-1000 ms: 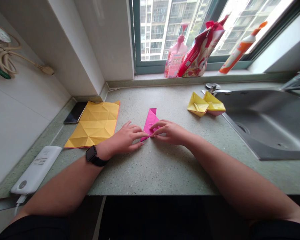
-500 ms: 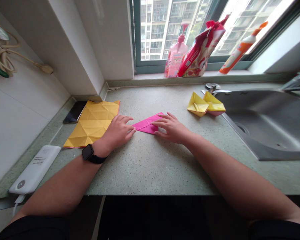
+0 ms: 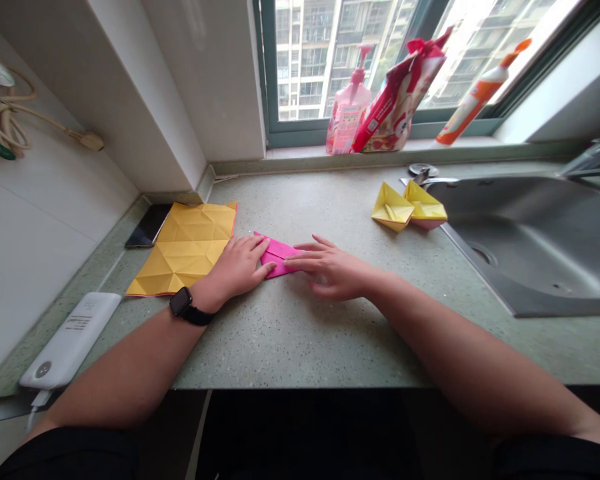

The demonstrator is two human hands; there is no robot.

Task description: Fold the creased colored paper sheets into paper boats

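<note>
The folded pink paper (image 3: 280, 255) lies on the speckled counter (image 3: 300, 347) between the two hands, the left hand (image 3: 236, 267) resting loosely spread on its left end and the right hand (image 3: 334, 269) touching its right end with fingertips, fingers apart, neither closed around it. The creased yellow sheet (image 3: 187, 233) lies just left, while two open yellow folded shapes (image 3: 391, 208) stand beside the steel sink (image 3: 535, 247). On the sill, a pink pump bottle (image 3: 349, 117), a red bag (image 3: 403, 100) and an orange-and-white bottle (image 3: 473, 103) hide their contents.
</note>
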